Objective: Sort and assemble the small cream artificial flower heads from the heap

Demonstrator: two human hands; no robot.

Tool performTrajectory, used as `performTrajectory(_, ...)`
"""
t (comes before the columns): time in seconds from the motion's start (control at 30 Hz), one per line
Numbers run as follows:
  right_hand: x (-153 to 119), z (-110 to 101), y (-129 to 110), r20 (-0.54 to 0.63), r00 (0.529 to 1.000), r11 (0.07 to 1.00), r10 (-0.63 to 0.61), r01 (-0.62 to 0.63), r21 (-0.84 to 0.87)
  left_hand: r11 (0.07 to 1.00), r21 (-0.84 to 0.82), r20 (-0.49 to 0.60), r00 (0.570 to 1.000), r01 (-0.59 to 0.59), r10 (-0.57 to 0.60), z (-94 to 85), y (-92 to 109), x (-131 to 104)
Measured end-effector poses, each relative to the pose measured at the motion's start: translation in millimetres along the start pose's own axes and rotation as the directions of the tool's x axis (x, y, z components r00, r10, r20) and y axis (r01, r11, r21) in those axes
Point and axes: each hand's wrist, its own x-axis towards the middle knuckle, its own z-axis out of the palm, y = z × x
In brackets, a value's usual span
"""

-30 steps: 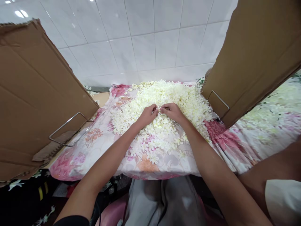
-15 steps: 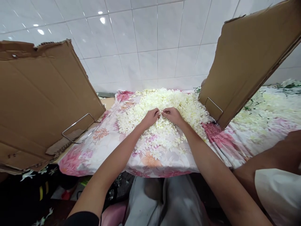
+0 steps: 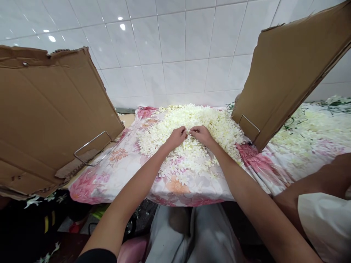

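A heap of small cream artificial flowers (image 3: 208, 120) lies on a floral cloth (image 3: 131, 171) over the table in front of me. My left hand (image 3: 177, 137) and my right hand (image 3: 202, 134) meet fingertip to fingertip at the middle of the heap. Both pinch a small cream flower (image 3: 188, 130) between them. The fingers of both hands are curled, and what else they hold is hidden.
Cardboard sheets on wire stands flank the heap, one at the left (image 3: 49, 117) and one at the right (image 3: 285, 69). A white tiled wall (image 3: 175, 54) stands behind. Another person's arm and white sleeve (image 3: 323, 204) are at lower right, beside more flowers (image 3: 312, 128).
The camera has tilted up, so more wall and cardboard show. Both hands stay together at the same spot on the heap, with only small finger movements.
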Motion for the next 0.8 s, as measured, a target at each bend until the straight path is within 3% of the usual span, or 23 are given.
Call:
performTrajectory(0.43, -0.1, -0.1, -0.9, -0.005, 1.000, 1.000, 0.009, -0.009, 0.029, 1.000, -0.014, 0.005, 1.000, -0.012, 0.012, 0.6, -2.1, 0.0)
performTrajectory(0.8, -2.2, -0.6, -5.8, 0.009, 0.999, 0.997, 0.040, -0.040, -0.068, 1.000, -0.002, 0.018, 1.000, -0.022, 0.022, 0.2, -3.4, 1.3)
